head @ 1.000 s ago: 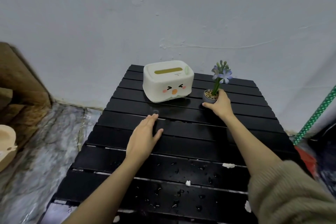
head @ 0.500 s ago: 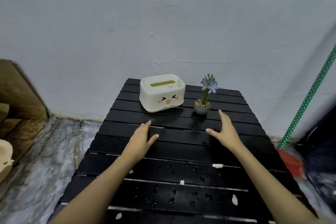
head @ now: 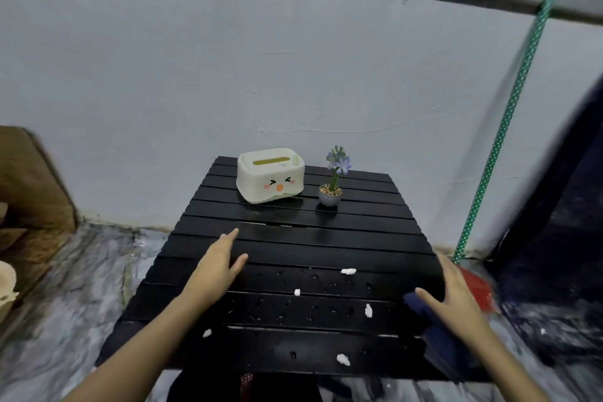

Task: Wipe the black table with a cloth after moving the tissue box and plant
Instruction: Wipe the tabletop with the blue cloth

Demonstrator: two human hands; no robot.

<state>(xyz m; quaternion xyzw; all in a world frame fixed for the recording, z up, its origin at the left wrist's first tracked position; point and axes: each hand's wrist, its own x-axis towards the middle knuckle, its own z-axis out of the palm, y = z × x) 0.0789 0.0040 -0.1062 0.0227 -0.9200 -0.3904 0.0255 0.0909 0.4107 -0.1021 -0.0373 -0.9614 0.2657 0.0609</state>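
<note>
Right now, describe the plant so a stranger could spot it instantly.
Find the black slatted table against the pale wall. At its far edge, right of the cream plastic tissue box, stands a small grey pot. It alone holds a green stem with purple flowers.

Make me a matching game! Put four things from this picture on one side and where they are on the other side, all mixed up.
Things:
1. tissue box
2. plant
3. cloth
4. left hand

Places:
A. under the right hand, at the table's near right edge
B. far end, left of the little pot
C. flat on the slats, left of middle
D. far end, right of the cream box

Pairs: 1-B, 2-D, 3-A, 4-C
</note>
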